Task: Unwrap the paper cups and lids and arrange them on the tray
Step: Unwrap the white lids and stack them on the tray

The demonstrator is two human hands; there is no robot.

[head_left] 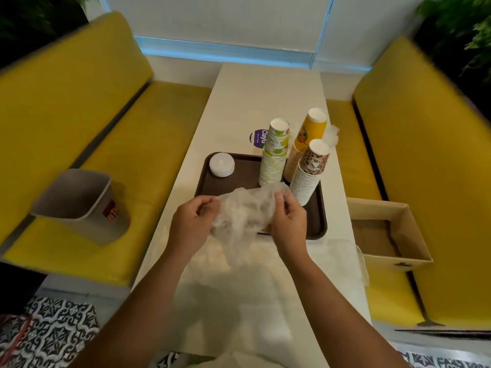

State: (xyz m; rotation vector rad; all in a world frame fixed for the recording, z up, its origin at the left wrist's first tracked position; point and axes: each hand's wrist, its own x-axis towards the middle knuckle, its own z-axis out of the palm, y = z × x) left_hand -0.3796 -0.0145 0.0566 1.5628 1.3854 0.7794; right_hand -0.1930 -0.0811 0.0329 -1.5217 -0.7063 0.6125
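Booth table | left hand and right hand — fingers curled, gripping clear wrap | contents blurred; tray partly hidden

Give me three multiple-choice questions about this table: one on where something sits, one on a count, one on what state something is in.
1. Where on the brown tray do the white lids sit?
A) near right corner
B) middle
C) far left corner

2. How many cup stacks stand on the tray?
A) two
B) three
C) five

3. What state is the clear plastic wrap in?
A) crumpled and held up
B) lying flat on the tray
C) sealed round cups

Answers:
1 C: the lids rest by the tray's far left rim.
2 B: three stacks stand close together on its right side.
3 A: the left hand and right hand pinch the bunched wrap above the tray.
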